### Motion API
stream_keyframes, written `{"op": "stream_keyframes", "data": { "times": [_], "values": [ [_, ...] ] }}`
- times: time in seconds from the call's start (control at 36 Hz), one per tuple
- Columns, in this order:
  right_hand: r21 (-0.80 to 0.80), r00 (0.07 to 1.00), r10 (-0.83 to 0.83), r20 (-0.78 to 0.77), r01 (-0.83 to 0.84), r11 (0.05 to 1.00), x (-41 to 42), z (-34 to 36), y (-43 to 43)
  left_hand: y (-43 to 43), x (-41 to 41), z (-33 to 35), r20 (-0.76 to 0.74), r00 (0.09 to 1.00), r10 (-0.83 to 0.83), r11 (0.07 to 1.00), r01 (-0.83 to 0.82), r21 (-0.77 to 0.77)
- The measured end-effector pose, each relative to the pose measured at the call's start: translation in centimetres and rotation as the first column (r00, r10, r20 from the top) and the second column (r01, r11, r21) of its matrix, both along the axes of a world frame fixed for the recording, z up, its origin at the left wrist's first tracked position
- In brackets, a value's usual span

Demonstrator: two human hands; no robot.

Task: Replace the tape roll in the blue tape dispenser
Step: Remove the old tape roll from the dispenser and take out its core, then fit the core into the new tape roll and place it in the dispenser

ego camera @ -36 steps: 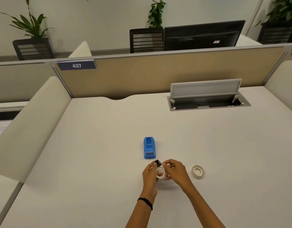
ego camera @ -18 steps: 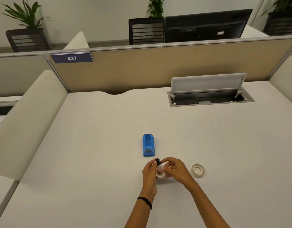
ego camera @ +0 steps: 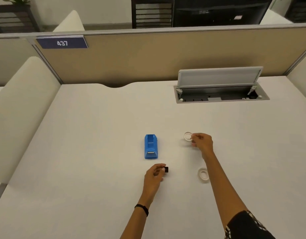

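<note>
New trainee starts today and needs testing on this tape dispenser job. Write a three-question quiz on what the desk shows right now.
1. True or false: a tape roll sits in the blue tape dispenser.
2. What does the left hand hold? A) a pen B) a small black spindle C) scissors
3. Fill in: the right hand holds a thin ring, while a fuller tape roll lies on the ____.

Key
1. False: its cradle is empty.
2. B: the black spindle is pinched at the fingertips.
3. Desk, beside the right forearm, untouched.
</note>
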State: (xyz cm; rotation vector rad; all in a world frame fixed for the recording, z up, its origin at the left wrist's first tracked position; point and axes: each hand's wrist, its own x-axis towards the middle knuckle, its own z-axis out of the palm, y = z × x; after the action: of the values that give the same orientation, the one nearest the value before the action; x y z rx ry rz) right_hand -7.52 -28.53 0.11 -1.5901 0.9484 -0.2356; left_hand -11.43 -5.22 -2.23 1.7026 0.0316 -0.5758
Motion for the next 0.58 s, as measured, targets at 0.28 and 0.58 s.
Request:
{"op": "stream_keyframes", "data": {
  "times": [0.28,0.58],
  "values": [
    [-0.020,0.985,-0.169,-0.046,0.168,0.986,3.1,-1.7,-4.0,1.1,0.8,0.0,0.029,0.983,-0.183,0.983,0.182,0.035],
    [-0.012,0.988,-0.152,-0.033,0.151,0.988,2.1,-1.5,-5.1,1.1,0.7,-0.3,0.010,0.989,-0.148,0.989,0.148,0.017]
  ]
}}
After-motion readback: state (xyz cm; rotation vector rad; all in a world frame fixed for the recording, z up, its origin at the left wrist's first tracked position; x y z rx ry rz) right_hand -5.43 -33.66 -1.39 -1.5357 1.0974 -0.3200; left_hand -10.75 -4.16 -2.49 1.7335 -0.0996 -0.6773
